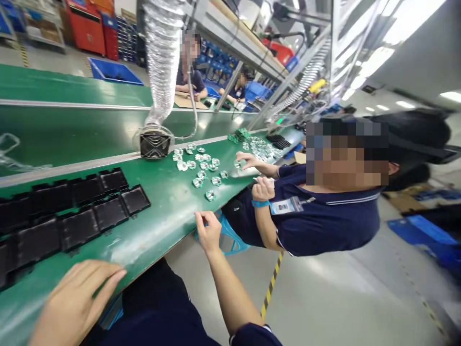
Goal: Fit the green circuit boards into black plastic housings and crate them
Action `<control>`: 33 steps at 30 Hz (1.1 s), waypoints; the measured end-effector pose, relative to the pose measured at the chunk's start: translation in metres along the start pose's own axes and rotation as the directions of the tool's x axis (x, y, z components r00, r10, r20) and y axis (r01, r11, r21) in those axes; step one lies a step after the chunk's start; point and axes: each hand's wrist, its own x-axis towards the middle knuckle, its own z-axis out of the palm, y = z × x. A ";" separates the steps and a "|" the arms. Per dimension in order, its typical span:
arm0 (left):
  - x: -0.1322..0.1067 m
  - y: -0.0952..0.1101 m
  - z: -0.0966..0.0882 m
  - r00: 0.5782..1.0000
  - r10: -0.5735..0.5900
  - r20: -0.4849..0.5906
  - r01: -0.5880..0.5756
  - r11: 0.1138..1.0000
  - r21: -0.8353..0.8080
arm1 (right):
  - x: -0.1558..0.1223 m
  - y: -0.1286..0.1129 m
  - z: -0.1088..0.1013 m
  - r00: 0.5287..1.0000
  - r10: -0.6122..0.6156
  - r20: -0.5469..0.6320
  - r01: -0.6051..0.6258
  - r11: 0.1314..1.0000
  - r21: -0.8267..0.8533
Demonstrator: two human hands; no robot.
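My left hand [77,299] is over the near edge of the green bench [162,206], fingers stretched out and nothing visible in it. Close by lie two rows of black rectangular plastic frames or trays [77,226]. My right hand [209,234] is at the bench edge, its fingers curled and thumb and fingertips drawn together; anything between them is too small or hidden to make out. The closest item to it is a small round, clear-and-green part [210,195], apart from the fingertips. Several more such parts [203,166] are scattered beyond it.
A co-worker [324,216] sits to the right, both hands raised near the bench. A fan [154,144] under a silver duct [162,57] stands at the bench's back rail. Farther along are piled parts [262,148] and green pieces [239,135]. A blue stool [230,238] is below.
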 end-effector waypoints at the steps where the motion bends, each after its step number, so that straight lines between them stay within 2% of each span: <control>1: 0.027 0.010 0.020 0.999 0.009 0.034 -0.007 0.998 -0.056 | 0.005 0.014 -0.011 0.998 0.039 -0.053 -0.040 0.999 -0.019; 2: 0.053 0.019 0.040 0.997 0.009 0.081 0.001 0.993 -0.119 | 0.010 0.027 -0.020 0.992 0.076 -0.097 -0.080 0.996 -0.035; 5: 0.126 0.041 0.101 0.957 -0.114 0.268 0.180 0.955 -0.236 | 0.022 0.062 -0.040 0.972 0.168 -0.164 -0.182 0.981 -0.073; 9: 0.199 0.056 0.180 0.881 -0.213 0.422 0.329 0.917 -0.224 | 0.039 0.096 -0.042 0.963 0.235 -0.134 -0.251 0.962 -0.110; 12: 0.231 0.061 0.225 0.829 -0.257 0.497 0.398 0.896 -0.200 | 0.054 0.114 -0.036 0.960 0.263 -0.100 -0.274 0.953 -0.132; 16: 0.251 0.065 0.261 0.772 -0.302 0.559 0.470 0.864 -0.182 | 0.068 0.123 -0.035 0.949 0.306 -0.076 -0.314 0.939 -0.139; 21: 0.263 0.066 0.277 0.728 -0.339 0.595 0.533 0.826 -0.181 | 0.074 0.120 -0.038 0.920 0.386 -0.060 -0.390 0.918 -0.071; 25: 0.264 0.066 0.274 0.717 -0.350 0.603 0.570 0.793 -0.217 | 0.074 0.115 -0.042 0.879 0.476 -0.034 -0.472 0.878 0.081; 27: 0.260 0.068 0.263 0.731 -0.342 0.591 0.573 0.778 -0.258 | 0.073 0.108 -0.045 0.858 0.513 0.036 -0.509 0.837 0.199; 30: 0.248 0.071 0.233 0.764 -0.311 0.566 0.555 0.764 -0.329 | 0.068 0.087 -0.047 0.826 0.531 0.189 -0.559 0.730 0.392; 31: 0.243 0.071 0.220 0.780 -0.298 0.551 0.542 0.761 -0.356 | 0.066 0.076 -0.046 0.815 0.527 0.243 -0.576 0.683 0.449; 33: 0.228 0.070 0.194 0.841 -0.265 0.472 0.485 0.755 -0.440 | 0.060 0.051 -0.040 0.795 0.500 0.344 -0.604 0.592 0.534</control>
